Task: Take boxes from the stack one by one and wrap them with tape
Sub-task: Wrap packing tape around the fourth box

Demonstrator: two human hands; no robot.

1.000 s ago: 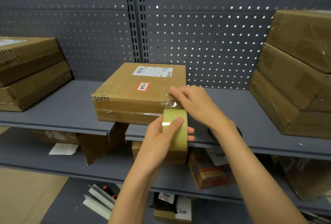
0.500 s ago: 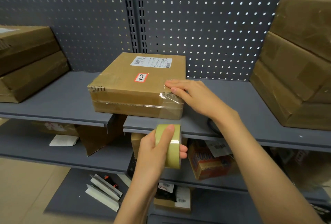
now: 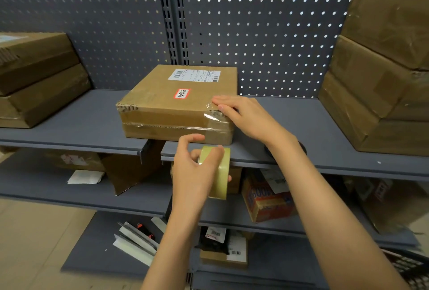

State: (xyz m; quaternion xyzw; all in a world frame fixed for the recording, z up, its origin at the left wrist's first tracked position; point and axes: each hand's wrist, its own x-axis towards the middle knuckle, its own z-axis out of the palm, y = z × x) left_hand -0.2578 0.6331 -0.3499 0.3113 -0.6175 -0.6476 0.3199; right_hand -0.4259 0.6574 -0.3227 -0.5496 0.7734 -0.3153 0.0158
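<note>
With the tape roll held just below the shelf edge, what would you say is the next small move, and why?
Probably pull the tape roll down and under the box. The right hand presses the tape end onto the box's near right corner, and the left hand grips the roll below the shelf edge, so the strip looks ready to extend.

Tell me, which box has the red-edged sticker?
The middle box under the right hand; boxes stacked left and right show none.

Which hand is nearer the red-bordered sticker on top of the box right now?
Right. The right hand presses flat on the box top's near right corner, just right of the red-bordered sticker. The left hand grips the tape roll below the shelf edge, off the box.
</note>
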